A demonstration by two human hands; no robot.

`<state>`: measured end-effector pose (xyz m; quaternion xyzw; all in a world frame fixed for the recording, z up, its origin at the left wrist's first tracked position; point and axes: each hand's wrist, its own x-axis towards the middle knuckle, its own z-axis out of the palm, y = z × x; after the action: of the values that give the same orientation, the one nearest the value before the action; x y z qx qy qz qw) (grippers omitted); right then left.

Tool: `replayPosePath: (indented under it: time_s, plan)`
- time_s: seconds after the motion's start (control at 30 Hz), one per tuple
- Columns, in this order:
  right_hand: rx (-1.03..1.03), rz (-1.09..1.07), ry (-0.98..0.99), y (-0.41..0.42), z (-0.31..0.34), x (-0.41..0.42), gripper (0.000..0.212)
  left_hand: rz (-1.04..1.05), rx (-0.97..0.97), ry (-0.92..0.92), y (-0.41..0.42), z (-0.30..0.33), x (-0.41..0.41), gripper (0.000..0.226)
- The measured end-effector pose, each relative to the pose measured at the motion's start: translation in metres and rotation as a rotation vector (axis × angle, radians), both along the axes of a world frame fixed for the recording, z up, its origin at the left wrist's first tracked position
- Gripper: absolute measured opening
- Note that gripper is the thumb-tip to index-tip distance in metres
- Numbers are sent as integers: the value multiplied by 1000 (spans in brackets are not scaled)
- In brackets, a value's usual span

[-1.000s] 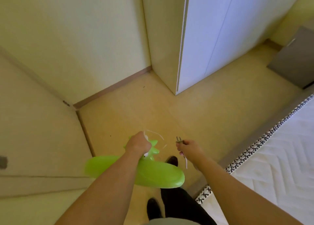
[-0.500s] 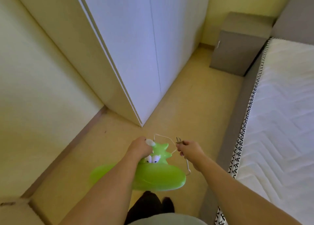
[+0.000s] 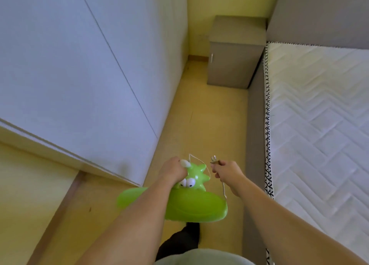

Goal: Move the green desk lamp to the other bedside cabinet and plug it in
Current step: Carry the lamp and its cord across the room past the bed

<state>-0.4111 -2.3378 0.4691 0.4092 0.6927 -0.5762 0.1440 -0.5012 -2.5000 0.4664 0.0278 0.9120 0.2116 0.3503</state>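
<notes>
At the far end of the floor strip between wardrobe (image 3: pixel 79 64) and bed (image 3: pixel 319 124), the cabinet (image 3: pixel 235 52) stands straight ahead of both hands, the left hand (image 3: pixel 173 169) gripping the green lamp (image 3: pixel 191 202) and the right hand (image 3: pixel 226 169) pinching its plug (image 3: pixel 214 160).

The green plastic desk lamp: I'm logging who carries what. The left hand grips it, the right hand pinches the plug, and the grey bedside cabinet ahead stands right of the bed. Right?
Not quite. The head view shows the grey bedside cabinet left of the white mattress, not right. The left hand does grip the green plastic desk lamp, and the right hand pinches the plug.
</notes>
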Motion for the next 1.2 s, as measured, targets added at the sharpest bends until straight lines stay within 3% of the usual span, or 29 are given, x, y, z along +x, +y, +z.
replayPosePath:
  time_s: [0.47,0.7,0.8,0.93,1.07,1.2]
  plan:
    - [-27,-154,18,135,1,-179,20,-176,-76,66,150,28,-202,44]
    - [18,-148,66,251,3,-283,23,-181,-134,15,248,33,-296,44]
    - [18,-152,112,292,10,-323,18,-147,-85,6,292,44,-337,49]
    - [-10,-186,117,323,14,-364,18,-177,-22,50,336,54,-372,37]
    - [-36,-234,80,351,12,-403,19,-124,46,22,374,60,-419,52]
    - [-3,-310,100,386,14,-459,17,-142,86,0,414,64,-478,52]
